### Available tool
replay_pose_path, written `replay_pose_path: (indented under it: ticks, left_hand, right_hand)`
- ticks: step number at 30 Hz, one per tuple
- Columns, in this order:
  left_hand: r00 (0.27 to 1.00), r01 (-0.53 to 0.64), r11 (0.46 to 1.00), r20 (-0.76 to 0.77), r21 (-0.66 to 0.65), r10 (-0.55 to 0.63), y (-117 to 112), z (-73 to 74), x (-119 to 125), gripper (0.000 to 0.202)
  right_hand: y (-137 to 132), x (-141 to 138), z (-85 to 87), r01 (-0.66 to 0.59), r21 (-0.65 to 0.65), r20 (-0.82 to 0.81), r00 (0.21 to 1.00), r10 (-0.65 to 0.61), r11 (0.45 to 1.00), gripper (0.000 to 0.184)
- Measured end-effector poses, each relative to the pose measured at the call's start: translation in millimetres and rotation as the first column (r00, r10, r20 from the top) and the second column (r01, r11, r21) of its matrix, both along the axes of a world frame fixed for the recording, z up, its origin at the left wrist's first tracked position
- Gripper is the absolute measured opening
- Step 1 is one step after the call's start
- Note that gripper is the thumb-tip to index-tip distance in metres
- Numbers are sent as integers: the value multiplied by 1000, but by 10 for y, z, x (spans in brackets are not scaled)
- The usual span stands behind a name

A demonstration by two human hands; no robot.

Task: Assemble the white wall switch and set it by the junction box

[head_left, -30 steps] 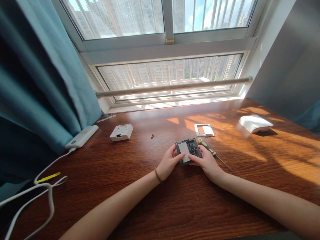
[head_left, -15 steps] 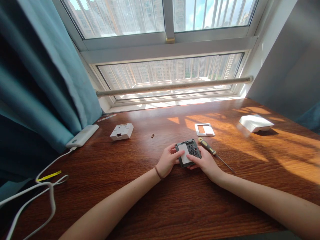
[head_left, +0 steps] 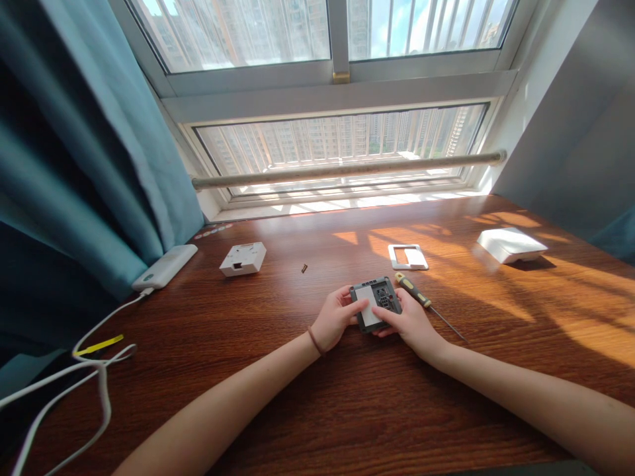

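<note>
Between my two hands is a dark grey wall switch module (head_left: 384,295) with a white rocker plate (head_left: 366,309) covering its left part. The right part shows its inner workings. My left hand (head_left: 338,318) grips the module's left side, thumb on the white plate. On the other side my right hand (head_left: 407,318) holds it, thumb pressing near the plate's right edge. Fingers under the module are partly hidden. Just beyond my right hand lies a screwdriver (head_left: 413,290) with a dark and yellow handle. A white cover frame (head_left: 423,259) rests behind it on the table.
Two small screws (head_left: 304,268) lie left of centre on the wooden table (head_left: 278,410). A white mounting box (head_left: 243,258) stands farther left. At the right is another white box (head_left: 512,244). A white power bank (head_left: 166,266) with cable (head_left: 102,390) sits by the curtain (head_left: 163,198).
My hands keep the same hold on the switch module. The whole view has shifted slightly, with nothing on the table visibly moved.
</note>
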State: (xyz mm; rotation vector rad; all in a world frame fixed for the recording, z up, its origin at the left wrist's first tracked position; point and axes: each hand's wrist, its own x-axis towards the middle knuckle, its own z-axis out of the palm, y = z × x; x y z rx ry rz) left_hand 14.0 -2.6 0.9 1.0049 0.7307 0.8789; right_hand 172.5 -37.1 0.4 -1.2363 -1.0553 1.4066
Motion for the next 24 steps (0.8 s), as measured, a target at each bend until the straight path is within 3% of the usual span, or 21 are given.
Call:
replay_pose_path:
  ticks: [12,15,17,19,20,21,22,24]
  left_hand:
    - [999,-42,999,-8,-1,42,-24,34,2,38]
    - [995,-97,995,-5,16,97,6,84,-23,34]
    - [984,-179,984,11,9,178,50,125,-58,33]
    - [966,-259,965,20,-32,260,103,157,-98,34]
    - [957,-289,956,19,-54,290,127,164,-115,34]
    - [949,-313,947,17,-69,315,148,165,-128,34]
    - [942,-332,940,15,-79,335,163,161,-136,34]
    - [933,-356,930,12,-86,359,176,140,-137,33]
  right_hand:
    - [-58,-30,6,-22,77,42,999,19,997,42]
    - [-48,32,86,-170,95,77,984,163,981,38]
    - [47,189,161,-265,136,216,948,232,955,33]
    - [220,435,220,-217,249,497,865,67,944,35]
    - [325,574,234,-134,342,649,749,-131,930,35]
    - [432,711,233,-65,423,767,556,-319,904,36]
    - [534,835,218,-11,454,789,471,-396,891,35]
    - [697,1016,154,21,466,818,373,-439,885,36]
